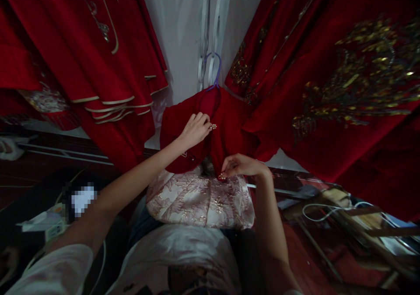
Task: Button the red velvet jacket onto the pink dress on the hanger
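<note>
A short red garment (pixel 183 115) hangs in front of me on a purple hanger (pixel 219 65), its front parted. My left hand (pixel 196 131) is closed at the upper front edge, just below the neck opening. A small pearly beaded piece (pixel 212 127) shows at its fingertips. Lower and to the right, my right hand (pixel 243 165) pinches the bottom corner of the other front edge. Another pearly beaded piece (pixel 222 176) sits at those fingertips, beside a bit of red cloth. Whether the beaded pieces are buttons, I cannot tell. A pale pink-and-gold brocade cloth (pixel 203 198) covers my lap below.
Red garments with pale trim (pixel 114 80) hang at left. A red garment with gold embroidery (pixel 354 80) hangs at right, touching the short one. Behind stand white doors (pixel 177 19). A stool-like frame with a white cord (pixel 328 207) stands right; papers (pixel 46 220) lie left.
</note>
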Demonstrator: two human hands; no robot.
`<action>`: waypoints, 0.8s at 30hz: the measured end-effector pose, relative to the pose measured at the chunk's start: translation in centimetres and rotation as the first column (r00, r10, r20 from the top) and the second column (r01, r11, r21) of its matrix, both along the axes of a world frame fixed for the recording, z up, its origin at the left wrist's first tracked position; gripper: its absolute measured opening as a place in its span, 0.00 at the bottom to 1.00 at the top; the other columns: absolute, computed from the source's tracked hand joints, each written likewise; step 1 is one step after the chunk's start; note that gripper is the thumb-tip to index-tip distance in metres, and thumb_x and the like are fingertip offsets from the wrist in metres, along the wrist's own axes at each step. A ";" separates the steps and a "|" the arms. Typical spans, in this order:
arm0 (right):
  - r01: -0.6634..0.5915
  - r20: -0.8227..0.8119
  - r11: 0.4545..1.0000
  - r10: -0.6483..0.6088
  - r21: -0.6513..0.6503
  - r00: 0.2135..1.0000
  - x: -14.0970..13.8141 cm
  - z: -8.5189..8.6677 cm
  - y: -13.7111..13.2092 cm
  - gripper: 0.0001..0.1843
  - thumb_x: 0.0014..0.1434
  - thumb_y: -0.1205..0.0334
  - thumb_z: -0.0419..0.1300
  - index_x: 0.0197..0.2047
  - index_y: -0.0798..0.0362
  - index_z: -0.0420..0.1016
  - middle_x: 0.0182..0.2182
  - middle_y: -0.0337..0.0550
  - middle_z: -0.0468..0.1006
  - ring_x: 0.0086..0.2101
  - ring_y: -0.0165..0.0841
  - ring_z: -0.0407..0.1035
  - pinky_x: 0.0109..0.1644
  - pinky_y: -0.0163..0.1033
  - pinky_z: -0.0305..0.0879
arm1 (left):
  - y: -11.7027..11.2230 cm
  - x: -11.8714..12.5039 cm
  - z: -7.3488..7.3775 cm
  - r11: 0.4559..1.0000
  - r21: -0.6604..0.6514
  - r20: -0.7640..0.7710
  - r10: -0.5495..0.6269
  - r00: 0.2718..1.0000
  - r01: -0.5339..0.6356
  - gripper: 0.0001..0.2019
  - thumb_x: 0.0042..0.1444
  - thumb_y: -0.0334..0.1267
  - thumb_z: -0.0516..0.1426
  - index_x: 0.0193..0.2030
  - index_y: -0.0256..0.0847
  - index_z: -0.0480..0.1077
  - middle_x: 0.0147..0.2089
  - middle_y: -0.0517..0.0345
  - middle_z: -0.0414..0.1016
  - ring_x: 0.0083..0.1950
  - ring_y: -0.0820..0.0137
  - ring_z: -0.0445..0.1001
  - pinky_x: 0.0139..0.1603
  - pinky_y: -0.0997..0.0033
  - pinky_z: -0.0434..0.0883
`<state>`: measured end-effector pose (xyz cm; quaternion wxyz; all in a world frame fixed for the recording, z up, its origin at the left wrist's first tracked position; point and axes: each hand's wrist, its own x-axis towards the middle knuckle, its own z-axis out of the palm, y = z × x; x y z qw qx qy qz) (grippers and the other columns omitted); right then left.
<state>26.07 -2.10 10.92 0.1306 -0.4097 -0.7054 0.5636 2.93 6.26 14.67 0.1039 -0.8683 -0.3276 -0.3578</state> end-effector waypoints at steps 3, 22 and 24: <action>0.037 0.003 0.999 -0.037 -0.012 0.999 0.3 0.4 -0.4 0.14 0.44 0.59 0.68 0.35 0.56 0.77 0.33 0.45 0.82 0.33 0.30 0.75 0.36 0.33 0.68 | 0.8 0.2 0.8 0.999 0.026 -0.108 -0.024 0.994 0.027 0.08 0.57 0.37 0.56 0.34 0.36 0.74 0.40 0.47 0.70 0.50 0.56 0.66 0.54 0.50 0.61; 0.066 0.003 0.992 -0.067 0.106 0.998 0.7 2.3 -1.5 0.23 0.55 0.54 0.62 0.52 0.55 0.68 0.41 0.47 0.79 0.42 0.31 0.73 0.49 0.40 0.68 | 3.1 -0.4 1.5 0.996 0.025 -0.238 -0.072 0.969 0.080 0.07 0.56 0.39 0.57 0.37 0.38 0.73 0.30 0.60 0.76 0.38 0.69 0.75 0.67 0.50 0.50; 0.067 0.003 0.992 -0.067 0.109 0.998 0.6 2.3 -1.5 0.23 0.55 0.54 0.62 0.52 0.55 0.68 0.41 0.47 0.79 0.42 0.31 0.73 0.49 0.40 0.68 | 3.0 -0.4 1.6 0.996 0.011 -0.246 -0.078 0.966 0.083 0.06 0.56 0.38 0.57 0.36 0.39 0.73 0.30 0.60 0.76 0.37 0.69 0.75 0.68 0.48 0.49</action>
